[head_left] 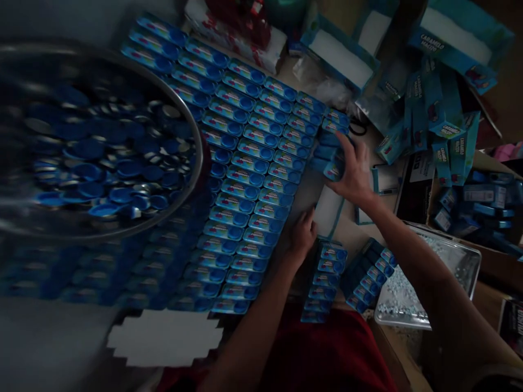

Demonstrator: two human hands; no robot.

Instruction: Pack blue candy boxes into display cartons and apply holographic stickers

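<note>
Right hand (pixel 354 173) pinches several blue tins (pixel 326 153) at one o'clock of the left hand (pixel 304 234). Left hand sits at the box's (pixel 329 212) nine o'clock edge; cannot tell whether spread. Rowed tins (pixel 245 170) lie toward eleven.

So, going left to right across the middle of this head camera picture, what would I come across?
Big bowl of blue discs → rows of blue tins → left hand → small blue stack → right hand, gripping that stack → loose blue packs.
</note>
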